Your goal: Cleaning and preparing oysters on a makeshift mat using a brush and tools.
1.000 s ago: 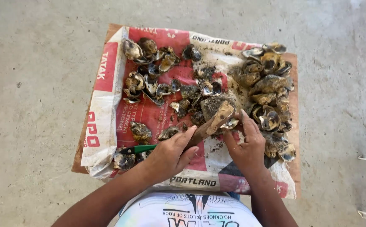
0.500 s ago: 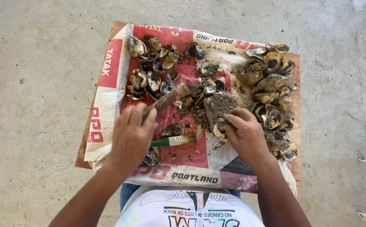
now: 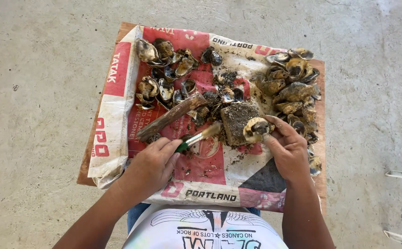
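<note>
Concrete floor surrounds a red-and-white printed sack (image 3: pixel 118 115). Right hand (image 3: pixel 289 148) pinches a muddy, rounded shell (image 3: pixel 255 129) beside a grey stone block (image 3: pixel 236 121); left hand (image 3: pixel 151 167) grips a green-handled knife (image 3: pixel 196 138). Prying seems underway, needing the blade set at the shell's seam.

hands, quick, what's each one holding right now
Left hand: closed on the green handle of a small knife.
Right hand: closed on a muddy shell, by the block.
</note>
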